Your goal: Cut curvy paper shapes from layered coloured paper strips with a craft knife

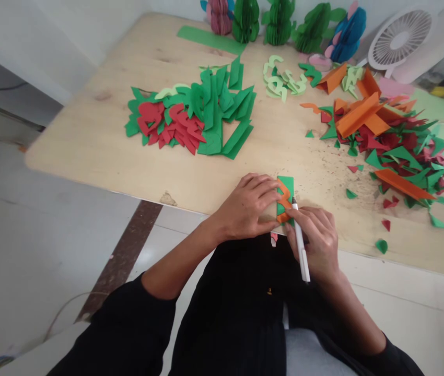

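At the table's front edge lies a small green paper strip (287,181) with an orange paper cutout (283,200) of wavy outline on top. My left hand (247,206) rests on their left side, fingers stretched out and fingertips on the paper, thumb near the bottom end. My right hand (318,235) is closed round a white pen (301,250). The pen's dark tip points up and away, close to the right edge of the green strip. Part of the cutout's left side is hidden under my left fingers.
Green folded paper (214,120) and red cutouts (178,125) are piled at the left. Pale green cutouts (279,86) lie farther back. Mixed scraps (406,151) with orange folded strips (359,115) cover the right. Honeycomb paper figures (280,23) and a white fan (400,39) stand behind.
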{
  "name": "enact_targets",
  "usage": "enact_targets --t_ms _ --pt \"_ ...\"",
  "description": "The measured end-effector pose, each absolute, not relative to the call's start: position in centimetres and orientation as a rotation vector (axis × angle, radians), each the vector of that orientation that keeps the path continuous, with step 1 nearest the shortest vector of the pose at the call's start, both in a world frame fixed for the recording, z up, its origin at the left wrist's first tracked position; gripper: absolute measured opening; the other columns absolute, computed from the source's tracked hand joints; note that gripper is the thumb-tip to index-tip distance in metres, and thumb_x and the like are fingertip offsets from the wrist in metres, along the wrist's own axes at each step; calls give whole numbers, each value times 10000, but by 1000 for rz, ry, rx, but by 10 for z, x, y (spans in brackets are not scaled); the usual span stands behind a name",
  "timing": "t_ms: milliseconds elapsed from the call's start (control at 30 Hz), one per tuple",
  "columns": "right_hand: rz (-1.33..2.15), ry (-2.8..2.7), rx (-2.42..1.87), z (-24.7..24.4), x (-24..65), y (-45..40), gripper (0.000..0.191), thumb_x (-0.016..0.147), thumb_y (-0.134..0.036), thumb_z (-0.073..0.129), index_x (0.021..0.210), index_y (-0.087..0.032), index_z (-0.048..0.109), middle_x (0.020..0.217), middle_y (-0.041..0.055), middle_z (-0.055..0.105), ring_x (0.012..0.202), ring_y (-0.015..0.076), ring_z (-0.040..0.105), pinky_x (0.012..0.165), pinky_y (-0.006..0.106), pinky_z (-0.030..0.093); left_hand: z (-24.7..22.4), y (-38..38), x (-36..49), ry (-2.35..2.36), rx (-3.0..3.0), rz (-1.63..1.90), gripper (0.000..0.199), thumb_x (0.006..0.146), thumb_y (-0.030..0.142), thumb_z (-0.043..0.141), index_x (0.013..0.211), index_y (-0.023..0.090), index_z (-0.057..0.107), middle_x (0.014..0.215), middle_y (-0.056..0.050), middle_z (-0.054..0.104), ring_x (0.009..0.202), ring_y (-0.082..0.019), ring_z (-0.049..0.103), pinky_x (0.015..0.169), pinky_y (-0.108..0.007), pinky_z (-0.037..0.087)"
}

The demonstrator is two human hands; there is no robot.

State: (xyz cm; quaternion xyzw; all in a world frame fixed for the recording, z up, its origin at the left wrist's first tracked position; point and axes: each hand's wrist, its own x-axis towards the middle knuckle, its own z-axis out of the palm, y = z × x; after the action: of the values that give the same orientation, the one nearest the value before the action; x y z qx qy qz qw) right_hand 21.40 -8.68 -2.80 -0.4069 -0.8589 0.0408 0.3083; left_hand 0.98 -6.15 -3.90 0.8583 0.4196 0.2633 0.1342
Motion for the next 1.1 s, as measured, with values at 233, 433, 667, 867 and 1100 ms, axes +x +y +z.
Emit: enact_targets --t_ms 233,433,667,867,1100 --pt "91 -2273 -1091 -29 214 -87 212 877 -124 597 1073 -197 626 904 52 731 882 209 654 803 353 447 -40 -61 9 1215 2477 754 389 875 473 584 1113 167 624 1361 -127 573 1319 -284 462 1155 -468 298" --pt "77 -2262 -1075 -30 214 -87 197 877 -126 611 1065 -182 625 895 58 732 876 212 660 808 354 450 -39 -60 9 1193 2432 738 371 880 434 588 1126 158 616 1368 -130 566 1319 -284 462 1157 -467 294" --pt "82 -2259 -1071 -31 214 -88 216 883 -127 599 1087 -186 632 913 64 736 882 214 656 810 358 447 -36 -61 7 1199 2371 795 298 885 357 571 1105 160 614 1339 -118 587 1305 -268 475 1157 -457 310" --pt "91 -2253 -1070 -32 214 -88 237 889 -119 582 1108 -197 629 918 62 735 889 215 656 804 361 449 -33 -62 6 1222 2366 798 262 893 323 550 1091 167 618 1357 -107 578 1325 -263 457 1157 -463 323" --pt "108 -2248 -1074 -32 214 -89 264 888 -100 579 1129 -200 615 916 55 729 895 217 650 800 365 443 -31 -65 8 1241 2421 758 269 903 313 517 1100 165 623 1347 -114 583 1326 -270 456 1150 -474 332"
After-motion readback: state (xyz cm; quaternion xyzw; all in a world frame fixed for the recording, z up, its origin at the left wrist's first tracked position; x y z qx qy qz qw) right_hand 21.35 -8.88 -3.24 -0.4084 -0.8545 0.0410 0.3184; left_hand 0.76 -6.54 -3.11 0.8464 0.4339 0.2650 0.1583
